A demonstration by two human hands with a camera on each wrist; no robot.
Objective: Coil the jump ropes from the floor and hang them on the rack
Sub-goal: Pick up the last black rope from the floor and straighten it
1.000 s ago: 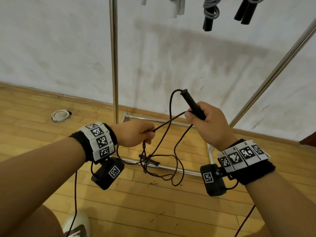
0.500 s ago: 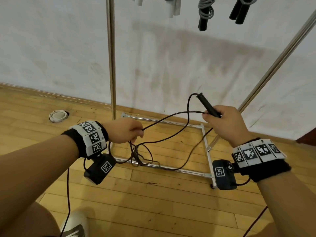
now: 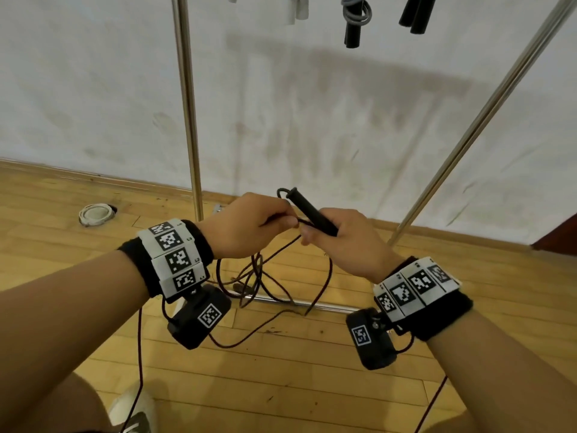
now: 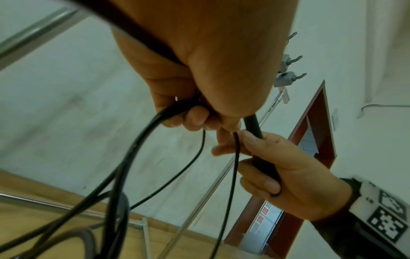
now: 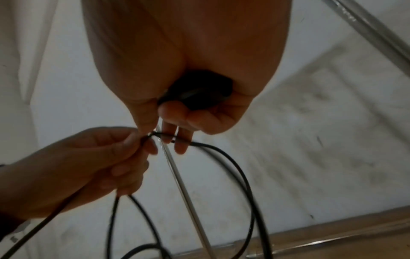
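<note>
My right hand grips the black handle of a black jump rope, the handle pointing up and left. My left hand is close against it and pinches the rope's thin cord beside the handle. In the left wrist view the left hand holds the cord and the right hand wraps the handle. In the right wrist view the cord runs from the left hand's fingertips under the right hand. Loops of cord hang down to the floor.
The metal rack's upright pole and slanted pole stand just ahead, its base bar on the wooden floor. Coiled ropes with black handles hang at the top. A white ring lies far left; my shoe is below.
My two hands have come together: the left hand rose and moved right with the cord, and the right hand with the handle moved left toward it.
</note>
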